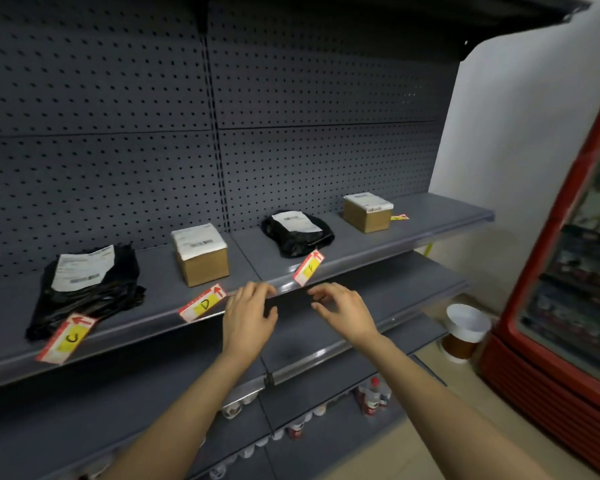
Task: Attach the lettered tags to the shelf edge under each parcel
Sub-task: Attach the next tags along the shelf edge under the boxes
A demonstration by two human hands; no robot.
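**Tags lying loose at the shelf lip, both hands empty**

While the left hand and right hand hover at the shelf edge with fingers loosely spread and nothing held, three lettered tags lie askew on the lip: tag C before the flat black bag, tag D before the near box, tag F before the round black bag. A fourth tag lies beside the far box. Tags C and D overhang the lip; a brushing wrist would probably knock them to the lower shelf. Both boxes are sealed and both bags closed, contents unseen. A white-lined bucket on the floor appears empty.
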